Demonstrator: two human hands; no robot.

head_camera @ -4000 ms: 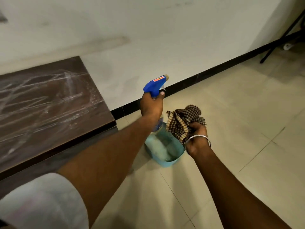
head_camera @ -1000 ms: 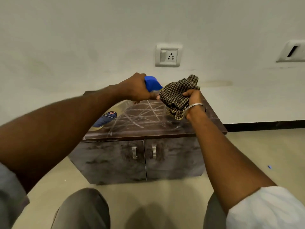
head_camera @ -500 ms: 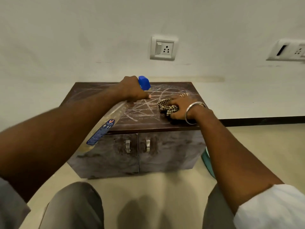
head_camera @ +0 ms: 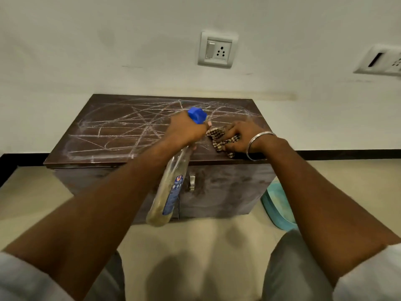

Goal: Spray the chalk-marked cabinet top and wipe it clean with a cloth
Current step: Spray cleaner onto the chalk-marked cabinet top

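Pressing cloth (head_camera: 221, 140) flat since 0.5s: right hand (head_camera: 240, 137) | left hand (head_camera: 186, 131) still gripping bottle (head_camera: 169, 192), seemingly lower

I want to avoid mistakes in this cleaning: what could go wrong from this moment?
1. The spray bottle in the left hand points toward the wall, so mist may reach the wall socket.
2. The right hand presses the checked cloth on dry chalk marks; wiping before spraying may only smear them.

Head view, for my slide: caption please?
Left hand aims blue-topped spray bottle; right hand presses checked cloth on chalk-marked brown cabinet top.
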